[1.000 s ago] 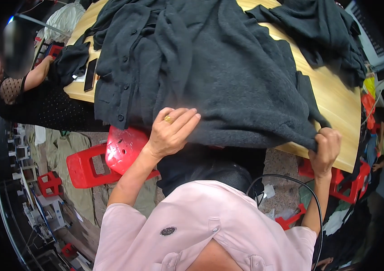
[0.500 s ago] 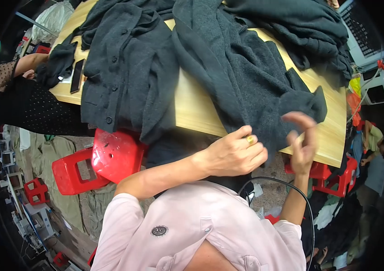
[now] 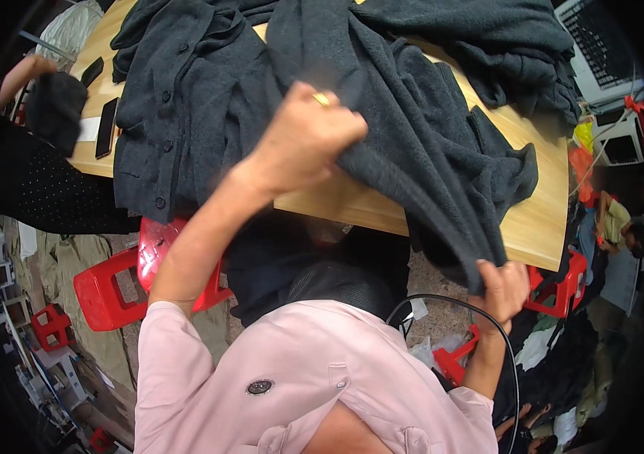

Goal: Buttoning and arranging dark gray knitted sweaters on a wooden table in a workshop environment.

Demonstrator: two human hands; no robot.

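A dark grey knit garment (image 3: 443, 163) lies across the wooden table, part of it hanging over the front edge. My right hand (image 3: 502, 291) grips its lower end just off that edge. My left hand (image 3: 311, 132), a yellow ring on one finger, is closed in a fist at the garment's left edge, a stretch of cloth running between the two hands. The cloth inside the left fist is mostly hidden by the fingers. To the left, a buttoned dark grey cardigan (image 3: 178, 121) lies spread out near my left forearm.
More dark garments (image 3: 481, 45) are heaped at the table's far right. Two dark phones lie at the left edge of the table (image 3: 367, 204), the nearer phone (image 3: 107, 127) beside a co-worker's hand (image 3: 31, 72) lifting dark cloth (image 3: 57, 110). Red stools (image 3: 110, 291) stand below.
My left hand has moved up and left along the garment; my right hand has come down and closed on its lower end. The co-worker's cloth has been raised.
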